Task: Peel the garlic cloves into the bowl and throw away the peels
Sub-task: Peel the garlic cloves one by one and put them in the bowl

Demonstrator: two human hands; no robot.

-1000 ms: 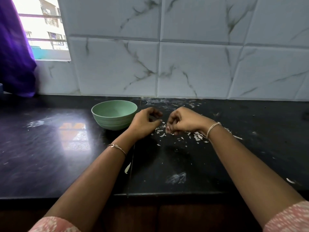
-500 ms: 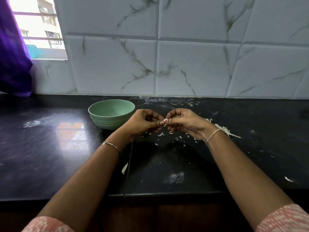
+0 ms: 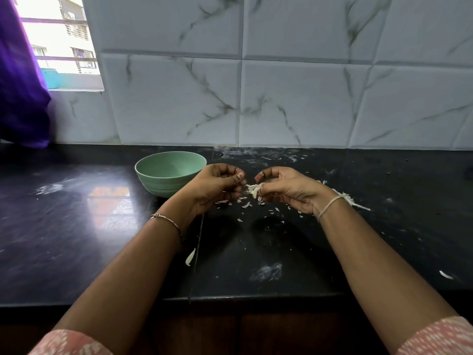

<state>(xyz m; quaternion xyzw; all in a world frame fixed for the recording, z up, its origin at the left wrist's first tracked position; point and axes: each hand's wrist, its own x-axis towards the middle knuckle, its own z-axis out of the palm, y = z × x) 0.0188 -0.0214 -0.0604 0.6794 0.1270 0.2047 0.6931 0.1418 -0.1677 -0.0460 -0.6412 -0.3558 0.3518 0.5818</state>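
A small white garlic clove [image 3: 254, 191] with loose skin hangs between my two hands, above the black counter. My right hand [image 3: 286, 188] pinches the clove at its fingertips. My left hand [image 3: 217, 184], fingers curled, pinches the skin at the clove's left end. A green bowl [image 3: 153, 170] stands just left of my left hand; its visible inside looks bare. Small white peel flakes [image 3: 245, 204] lie scattered on the counter below the hands. A bunch of peel [image 3: 350, 201] lies behind my right wrist.
The black counter [image 3: 76, 226] runs left and right, with a seam near the middle and its front edge close to me. A larger peel piece [image 3: 190, 257] lies by my left forearm, another [image 3: 445, 274] at far right. A tiled wall stands behind; a purple curtain [image 3: 20, 85] hangs at left.
Both hands lifted off the counter, met at the clove, and have now drawn slightly apart, with skin stretched between them. The camera view shifted a little.
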